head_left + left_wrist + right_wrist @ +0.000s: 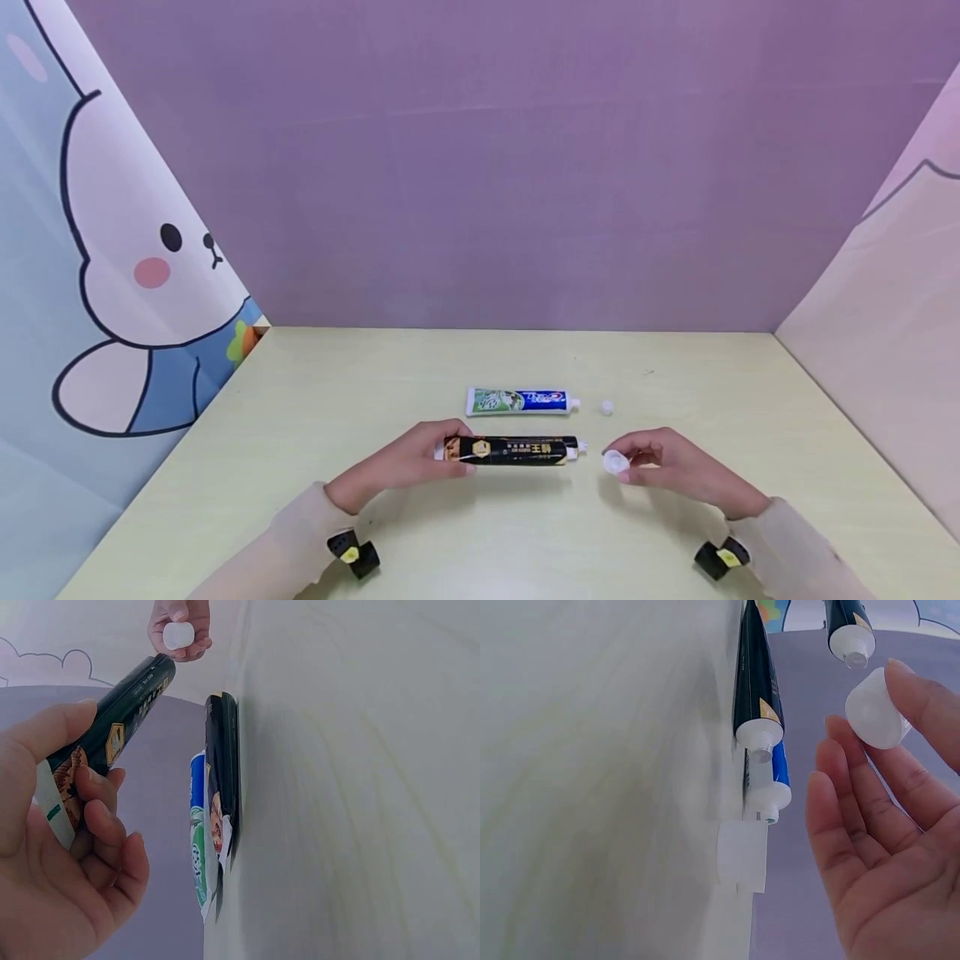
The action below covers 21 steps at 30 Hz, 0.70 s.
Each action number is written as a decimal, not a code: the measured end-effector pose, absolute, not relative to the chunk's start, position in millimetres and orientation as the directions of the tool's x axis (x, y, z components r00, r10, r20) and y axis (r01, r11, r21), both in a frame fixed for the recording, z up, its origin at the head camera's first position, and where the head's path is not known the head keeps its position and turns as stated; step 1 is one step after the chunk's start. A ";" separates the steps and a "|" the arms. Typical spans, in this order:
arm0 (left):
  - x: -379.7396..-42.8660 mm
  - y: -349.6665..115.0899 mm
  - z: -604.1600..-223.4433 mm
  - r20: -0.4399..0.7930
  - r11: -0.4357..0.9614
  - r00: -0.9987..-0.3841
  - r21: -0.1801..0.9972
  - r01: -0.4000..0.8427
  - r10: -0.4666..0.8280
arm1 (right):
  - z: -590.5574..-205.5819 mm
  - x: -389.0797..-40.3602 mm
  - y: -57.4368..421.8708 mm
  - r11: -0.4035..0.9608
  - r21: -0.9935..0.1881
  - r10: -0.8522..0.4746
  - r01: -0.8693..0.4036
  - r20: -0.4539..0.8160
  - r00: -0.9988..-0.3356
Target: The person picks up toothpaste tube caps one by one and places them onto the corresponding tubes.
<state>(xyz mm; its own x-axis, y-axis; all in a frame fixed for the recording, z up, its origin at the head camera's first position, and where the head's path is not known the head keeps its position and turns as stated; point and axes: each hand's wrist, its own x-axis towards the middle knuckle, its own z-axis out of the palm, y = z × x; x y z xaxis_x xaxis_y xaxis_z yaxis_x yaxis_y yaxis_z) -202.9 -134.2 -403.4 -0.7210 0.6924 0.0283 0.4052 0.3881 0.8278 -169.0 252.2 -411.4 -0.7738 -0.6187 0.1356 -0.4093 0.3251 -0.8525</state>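
My left hand (420, 458) grips the tail end of a black toothpaste tube (112, 739) between thumb and fingers, its uncapped white nozzle (855, 658) pointing right. Between thumb and fingertips, my right hand (671, 467) pinches a white cap (616, 462), a short gap away from that nozzle. A second black tube (220, 765), also uncapped, lies on the table; in the head view the held tube mostly covers it. Behind both is a green and blue toothpaste tube (519, 402) with a bare nozzle.
Another white cap (607, 407) stands on the pale table (360, 375), just right of the green and blue tube. A purple panel (517, 183) rises at the table's back edge. Printed cloths hang on both sides, the left one with a cartoon animal (142, 225).
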 end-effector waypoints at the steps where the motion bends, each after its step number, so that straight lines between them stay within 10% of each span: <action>1: -202.9 -133.7 -403.3 0.027 0.389 -0.723 0.829 0.402 0.691 | -411.8 -169.7 252.0 0.324 -0.852 -0.620 -0.413 0.139 -0.772; 21: -209.4 -126.2 -402.4 0.050 0.367 -0.738 0.843 0.393 0.673 | -401.9 -182.3 249.1 0.323 -0.835 -0.562 -0.446 0.210 -0.800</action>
